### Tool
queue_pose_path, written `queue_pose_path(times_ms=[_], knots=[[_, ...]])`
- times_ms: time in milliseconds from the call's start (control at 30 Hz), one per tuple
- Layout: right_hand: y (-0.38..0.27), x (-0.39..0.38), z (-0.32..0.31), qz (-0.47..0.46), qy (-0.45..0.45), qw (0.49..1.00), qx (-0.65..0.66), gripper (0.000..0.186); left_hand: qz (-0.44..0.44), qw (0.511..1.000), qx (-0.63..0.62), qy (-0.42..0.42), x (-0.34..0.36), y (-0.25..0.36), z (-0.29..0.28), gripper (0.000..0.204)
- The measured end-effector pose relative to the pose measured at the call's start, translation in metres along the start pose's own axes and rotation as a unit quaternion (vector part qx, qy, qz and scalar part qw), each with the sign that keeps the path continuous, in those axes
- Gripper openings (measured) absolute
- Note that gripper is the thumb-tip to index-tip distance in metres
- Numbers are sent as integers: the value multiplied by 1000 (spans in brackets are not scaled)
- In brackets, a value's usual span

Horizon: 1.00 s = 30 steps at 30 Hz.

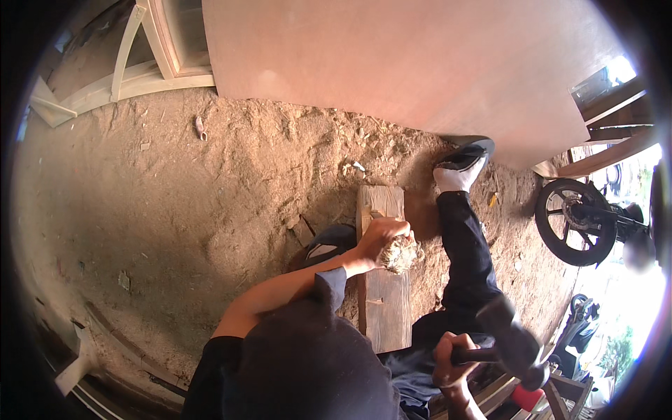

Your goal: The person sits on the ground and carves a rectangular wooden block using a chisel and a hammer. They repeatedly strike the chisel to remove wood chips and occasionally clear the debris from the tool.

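My left hand (pixel 381 236) is closed around an upright thing with a pale, frayed, fibrous round end (pixel 400 254); the rest of it is hidden under the hand. It stands over a thick wooden beam (pixel 387 308), which runs lengthwise away from me. At the lower right, my right hand (pixel 451 358) grips the handle of a hammer (pixel 514 343). The hammer's dark head is raised beside my leg, apart from the beam and slightly blurred.
A shoe (pixel 334 241) shows left of the beam, and my other foot in a dark sandal (pixel 470 155) lies beyond it. Shavings cover the ground (pixel 231 182). A large plywood sheet (pixel 406 63) and wooden frames (pixel 150 77) stand at the far side, a motorcycle wheel (pixel 575 222) at right.
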State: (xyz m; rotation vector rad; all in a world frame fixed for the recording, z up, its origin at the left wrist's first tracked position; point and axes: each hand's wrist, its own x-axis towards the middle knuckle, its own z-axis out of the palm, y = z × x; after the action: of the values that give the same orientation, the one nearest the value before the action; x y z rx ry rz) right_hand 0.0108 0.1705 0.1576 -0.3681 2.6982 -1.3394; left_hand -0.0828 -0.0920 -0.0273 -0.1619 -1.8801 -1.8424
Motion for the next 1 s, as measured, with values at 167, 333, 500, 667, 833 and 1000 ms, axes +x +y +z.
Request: queue_pose_path(times_ms=[167, 333, 500, 667, 833, 1000], knots=[[-36, 32, 12, 91, -145, 956, -239, 30, 45, 998, -1, -44, 0, 2, -8, 20], [-33, 14, 3, -90, -58, 993, -42, 17, 23, 999, 8, -21, -6, -6, -4, 18], [-33, 27, 20, 110, -144, 955, -236, 31, 58, 998, -2, -32, -4, -7, -6, 20], [-37, 7, 10, -13, -55, 992, -112, 28, 19, 1000, 19, -12, -6, 0, -8, 21], [-22, 24, 27, 119, -128, 961, -213, 35, 55, 998, 10, -42, -1, -1, -6, 23], [-49, 24, 14, 55, -123, 969, -209, 23, 52, 997, 32, -37, 2, 1, -14, 21]])
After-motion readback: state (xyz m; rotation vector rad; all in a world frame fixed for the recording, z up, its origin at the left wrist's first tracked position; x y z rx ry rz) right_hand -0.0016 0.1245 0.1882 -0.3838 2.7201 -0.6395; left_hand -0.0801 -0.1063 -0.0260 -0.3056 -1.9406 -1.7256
